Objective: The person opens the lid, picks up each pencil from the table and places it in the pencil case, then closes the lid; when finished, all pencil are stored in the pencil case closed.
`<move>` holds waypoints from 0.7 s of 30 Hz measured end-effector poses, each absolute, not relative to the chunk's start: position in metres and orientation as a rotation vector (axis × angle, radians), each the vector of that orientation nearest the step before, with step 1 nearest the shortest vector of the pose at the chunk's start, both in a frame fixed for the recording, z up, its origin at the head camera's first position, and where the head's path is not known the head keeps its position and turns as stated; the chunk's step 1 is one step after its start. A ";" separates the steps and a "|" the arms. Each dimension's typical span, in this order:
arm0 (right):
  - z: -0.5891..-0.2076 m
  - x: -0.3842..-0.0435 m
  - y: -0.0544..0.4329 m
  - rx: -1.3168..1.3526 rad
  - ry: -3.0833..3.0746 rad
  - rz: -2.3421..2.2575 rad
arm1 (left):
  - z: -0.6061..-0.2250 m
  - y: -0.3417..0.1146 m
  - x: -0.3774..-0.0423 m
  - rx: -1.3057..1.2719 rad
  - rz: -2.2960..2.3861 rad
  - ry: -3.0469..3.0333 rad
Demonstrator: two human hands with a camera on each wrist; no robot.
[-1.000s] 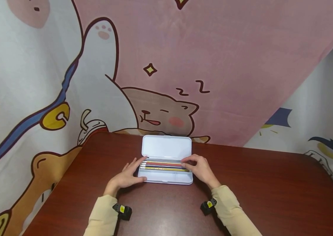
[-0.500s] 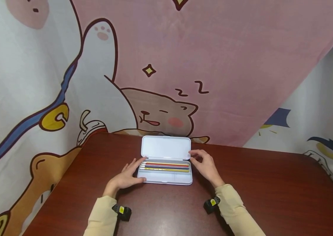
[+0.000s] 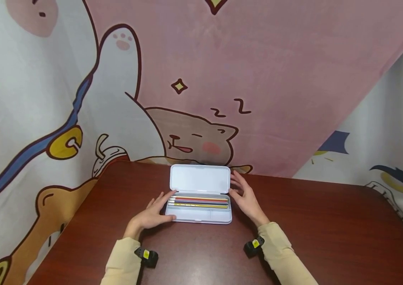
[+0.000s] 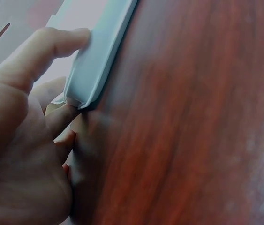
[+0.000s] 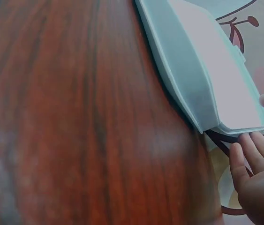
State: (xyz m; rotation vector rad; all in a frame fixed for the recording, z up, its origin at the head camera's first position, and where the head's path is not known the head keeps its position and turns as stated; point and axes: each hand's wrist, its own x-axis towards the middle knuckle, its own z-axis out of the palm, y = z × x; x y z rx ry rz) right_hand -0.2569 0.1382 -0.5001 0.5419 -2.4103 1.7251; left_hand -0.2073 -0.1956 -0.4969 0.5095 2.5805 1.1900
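Observation:
In the head view a white pencil case [image 3: 188,215] lies unfolded on the table, its lid [image 3: 200,178] tipped up at the back. Several pencils [image 3: 198,202], yellow, red and dark blue among them, lie side by side in the rear compartment. My left hand [image 3: 150,215] holds the case's left end, thumb at the front rim and forefinger near the hinge; the left wrist view shows the bent thumb on the rim [image 4: 96,61]. My right hand [image 3: 247,200] is at the lid's right edge, fingers extended behind it and thumb in front. Whether every fingertip touches cannot be told.
The reddish-brown wooden table [image 3: 329,229] extends to both sides. A cloth [image 3: 276,79] printed with cartoon animals hangs right behind its back edge. A black wrist camera [image 3: 149,258] sits on the left sleeve, and another camera [image 3: 252,248] on the right.
My right hand has left the pencils and moved right and back to the lid's right edge, its fingers now spread behind it. The left hand stays at the case's left end.

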 end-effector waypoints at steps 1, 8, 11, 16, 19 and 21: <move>-0.496 -0.254 0.138 0.538 -2.392 1.738 | -0.497 -0.195 -0.207 0.510 1.187 2.580; -0.463 -0.230 0.132 0.520 -2.447 1.731 | -0.498 -0.195 -0.204 0.498 1.205 2.573; -0.460 -0.225 0.134 0.533 -2.425 1.756 | -0.500 -0.195 -0.203 0.501 1.213 2.578; -0.458 -0.219 0.137 0.579 -2.372 1.804 | -0.502 -0.195 -0.201 0.462 1.249 2.612; -0.455 -0.214 0.139 0.598 -2.372 1.779 | -0.501 -0.194 -0.200 0.402 1.284 2.637; -0.455 -0.211 0.140 0.617 -2.369 1.760 | -0.498 -0.195 -0.199 0.373 1.320 2.644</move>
